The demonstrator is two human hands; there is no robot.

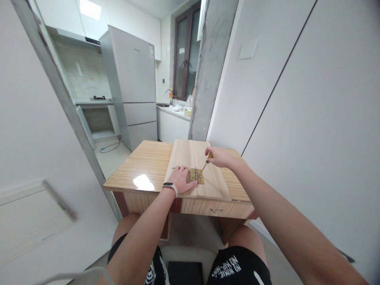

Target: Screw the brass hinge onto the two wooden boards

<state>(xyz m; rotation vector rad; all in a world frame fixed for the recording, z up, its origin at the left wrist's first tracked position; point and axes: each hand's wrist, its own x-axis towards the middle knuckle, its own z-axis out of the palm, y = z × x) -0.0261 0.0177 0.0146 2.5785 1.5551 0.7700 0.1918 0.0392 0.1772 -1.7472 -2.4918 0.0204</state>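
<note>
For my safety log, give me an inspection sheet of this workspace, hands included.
Surface: wooden desk, bright glare near its front edge.
Job's things: hinge across the seam of two boards; screwdriver tip at the hinge.
Clutter: small dark mark or item near the left hand, unclear which.
Hands: left lies on the left board, next to the hinge; right hand holds the screwdriver.
Cables: thin cable on the floor near the fridge.
Surroundings: kitchen, window, pale walls.

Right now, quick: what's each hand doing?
Left hand: open, laid flat on the left board, thumb at the hinge.
Right hand: closed around a screwdriver, its tip at the hinge.
</note>
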